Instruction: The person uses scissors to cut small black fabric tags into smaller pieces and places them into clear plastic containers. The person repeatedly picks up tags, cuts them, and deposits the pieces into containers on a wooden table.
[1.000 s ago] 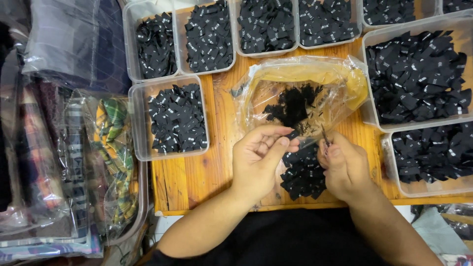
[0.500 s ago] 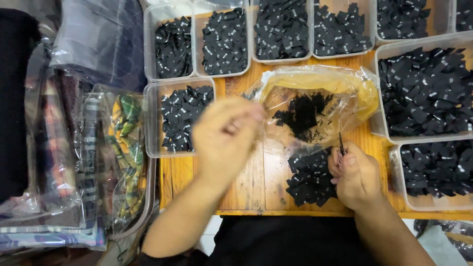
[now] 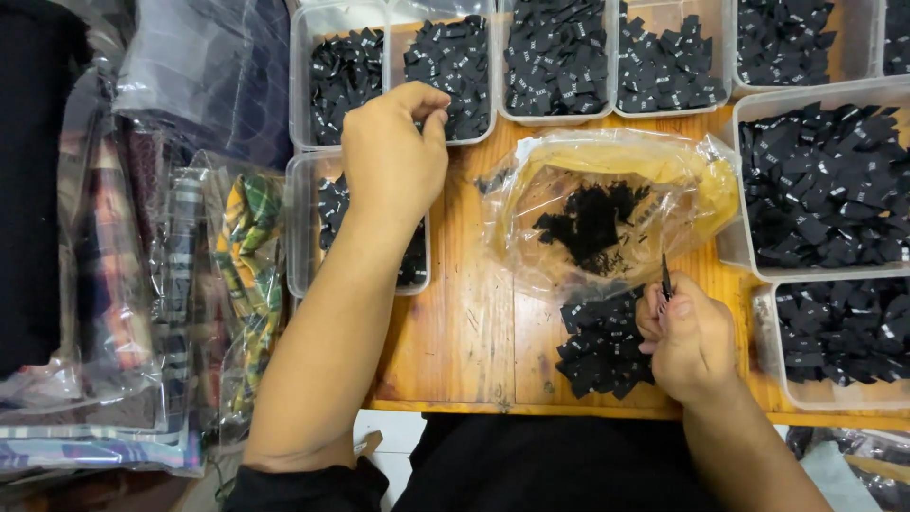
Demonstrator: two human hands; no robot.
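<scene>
Left hand (image 3: 393, 156): stretched forward over the far row of clear plastic tubs (image 3: 327, 24), fingertips pinched together above a tub of black woven labels (image 3: 453, 62); whether a label sits in the pinch cannot be told.
Right hand (image 3: 690, 339): resting near the table's front edge, fist clenched around a slim dark tool (image 3: 665, 278) whose tip points up; likely small snips, too small to be sure.
Loose label pile (image 3: 607, 341): black tags with small white marks, lying on the wooden table (image 3: 464, 313) and touching the right hand's fingers.
Plastic bag (image 3: 607, 204): crumpled, clear with a yellow tint, holding black thread scraps; just behind the pile.
Step in hand: judged to be dropping a trimmed label into its tub, one at a time.
Next move calls for: bringing the left hand back to the pile for another tag.
Edges: tubs line the far and right sides; bagged plaid fabric (image 3: 242, 246) crowds the left.
Open room: a bare strip of wood between the near-left tub (image 3: 303, 228) and the bag.
</scene>
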